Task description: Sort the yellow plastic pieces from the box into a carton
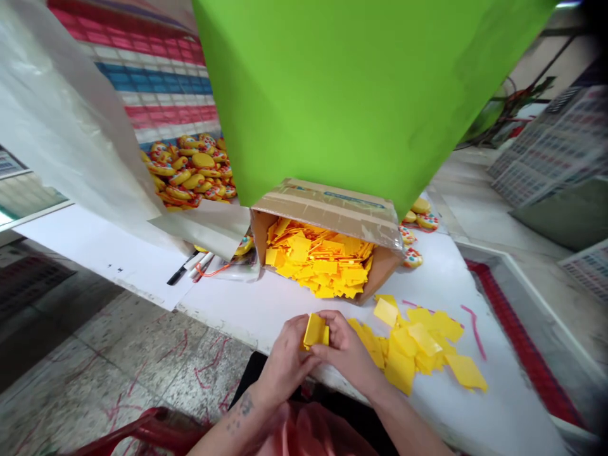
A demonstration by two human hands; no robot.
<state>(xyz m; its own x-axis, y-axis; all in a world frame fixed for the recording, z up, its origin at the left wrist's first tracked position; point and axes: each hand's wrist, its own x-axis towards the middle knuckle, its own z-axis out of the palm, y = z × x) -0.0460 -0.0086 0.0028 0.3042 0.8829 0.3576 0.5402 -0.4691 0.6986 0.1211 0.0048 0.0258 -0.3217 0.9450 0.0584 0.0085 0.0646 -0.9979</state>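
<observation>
Near the table's front edge my left hand [288,351] and my right hand [346,347] come together around a small yellow piece [313,330], flat and square-edged. The fingers of both hands are closed on it, and it looks folded or stacked in layers; I cannot tell which. To the right of my right hand, loose flat yellow pieces [422,345] lie spread in a pile on the white table [223,302]. Just beyond my hands a cardboard box [327,206] lies with its opening toward me, filled with more yellow pieces [327,259].
A large green panel [356,95] stands behind the box. Round yellow items with coloured decoration [190,171] fill a striped bag [161,76] at the back left. Pens [190,266] lie left of the box. A red chair [156,424] stands at lower left.
</observation>
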